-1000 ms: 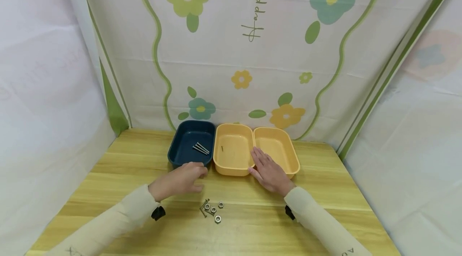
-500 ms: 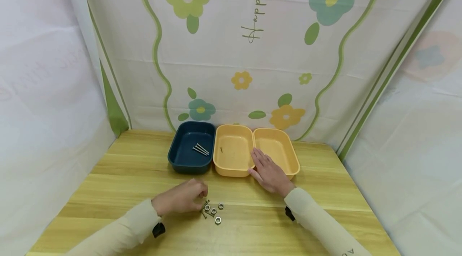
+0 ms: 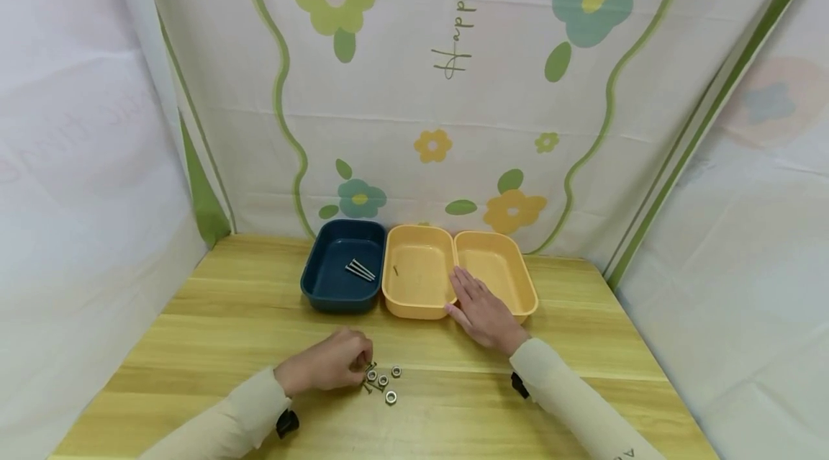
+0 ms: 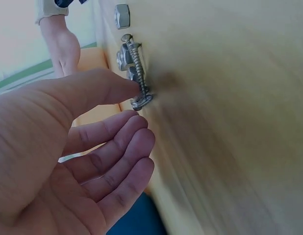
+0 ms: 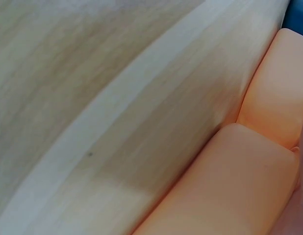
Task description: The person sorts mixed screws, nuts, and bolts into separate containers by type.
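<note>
My left hand [image 3: 332, 361] is at the left side of a small pile on the table. In the left wrist view its thumb [image 4: 124, 90] reaches the lower end of a screw [image 4: 136, 61], with a gap between thumb and bent fingers. Around that screw lie several hex nuts [image 4: 122, 16]. The head view shows another nut [image 3: 391, 397] at the pile's near side. My right hand [image 3: 486, 312] rests, fingers extended, over the adjoining rims of the middle yellow box [image 3: 417, 312] and the right yellow box [image 3: 527, 276]. In the right wrist view, only a blurred edge of it shows.
A dark blue box [image 3: 340, 304] at the left of the row holds several long screws [image 3: 360, 270]. One small screw [image 3: 396, 270] lies in the middle yellow box. Behind the boxes hangs a flower-printed cloth [image 3: 388, 100]. All stand on a wooden table [image 3: 453, 409].
My left hand has come down from the blue box's front edge to the pile of screws and nuts. The right hand stays where it was.
</note>
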Tool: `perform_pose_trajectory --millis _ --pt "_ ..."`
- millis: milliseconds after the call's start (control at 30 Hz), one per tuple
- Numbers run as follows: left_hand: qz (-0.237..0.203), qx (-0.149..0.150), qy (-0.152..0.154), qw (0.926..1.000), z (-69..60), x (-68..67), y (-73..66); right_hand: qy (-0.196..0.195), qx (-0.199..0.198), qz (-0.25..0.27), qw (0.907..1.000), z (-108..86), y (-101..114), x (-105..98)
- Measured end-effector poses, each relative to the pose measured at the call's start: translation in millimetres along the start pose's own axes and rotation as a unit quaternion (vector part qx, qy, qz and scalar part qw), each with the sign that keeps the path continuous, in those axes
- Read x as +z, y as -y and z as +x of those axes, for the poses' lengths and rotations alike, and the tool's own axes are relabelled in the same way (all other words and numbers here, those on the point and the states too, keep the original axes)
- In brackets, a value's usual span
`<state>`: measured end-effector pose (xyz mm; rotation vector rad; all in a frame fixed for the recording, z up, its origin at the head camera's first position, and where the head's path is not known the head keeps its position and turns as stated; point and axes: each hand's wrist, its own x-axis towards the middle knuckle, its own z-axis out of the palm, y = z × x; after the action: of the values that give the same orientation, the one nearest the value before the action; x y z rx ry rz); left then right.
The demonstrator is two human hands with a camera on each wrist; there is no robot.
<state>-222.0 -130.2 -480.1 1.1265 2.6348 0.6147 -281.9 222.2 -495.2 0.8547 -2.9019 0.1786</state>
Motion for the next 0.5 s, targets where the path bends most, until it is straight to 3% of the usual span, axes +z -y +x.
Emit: perform_pose_trajectory --millis 500 --pt "-0.03 -0.025 -0.029 0.9988 2.3 5.9 -1.1 0.012 0.008 0.006 0.9999 -0.7 0.9 -1.5"
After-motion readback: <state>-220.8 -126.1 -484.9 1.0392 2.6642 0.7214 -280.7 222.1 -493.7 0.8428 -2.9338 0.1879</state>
